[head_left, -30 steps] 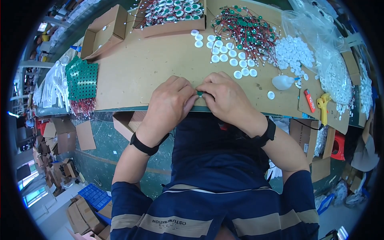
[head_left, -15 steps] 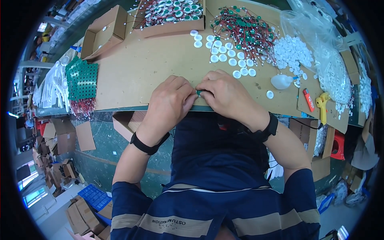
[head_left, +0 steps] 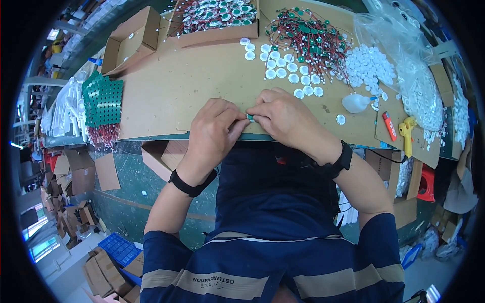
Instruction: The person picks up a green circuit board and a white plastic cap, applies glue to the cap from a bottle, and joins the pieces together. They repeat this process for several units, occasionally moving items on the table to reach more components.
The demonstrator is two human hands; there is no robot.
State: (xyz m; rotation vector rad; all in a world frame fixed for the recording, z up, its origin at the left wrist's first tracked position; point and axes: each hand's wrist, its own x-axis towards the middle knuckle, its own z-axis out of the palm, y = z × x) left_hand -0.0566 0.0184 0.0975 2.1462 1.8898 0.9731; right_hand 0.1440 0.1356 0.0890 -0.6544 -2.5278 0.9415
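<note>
Close to the front edge of the table, my left hand point(head_left: 214, 126) and my right hand point(head_left: 284, 115) meet fingertip to fingertip. Pinched between them is a small green circuit board point(head_left: 249, 116) with a whitish edge, mostly covered by the fingers. Ahead and to the right lie several round white discs point(head_left: 293, 78), and one single white disc point(head_left: 341, 119) rests apart near my right wrist. Beyond them is a tangled heap of green circuit boards with red wires point(head_left: 309, 43).
Small white caps point(head_left: 371, 65) are heaped at right beside a clear plastic bag point(head_left: 419, 91). Nearer are a white squeeze bottle point(head_left: 355, 103), a red tube point(head_left: 389, 126) and a yellow glue gun point(head_left: 406, 132). Left are green board panels point(head_left: 103, 101) and a cardboard box point(head_left: 144, 41); a filled box point(head_left: 220, 37) stands behind.
My left hand has shifted slightly right, its fingers turning a little, so more of the green board shows. The right hand stays almost still, keeping its pinch.
</note>
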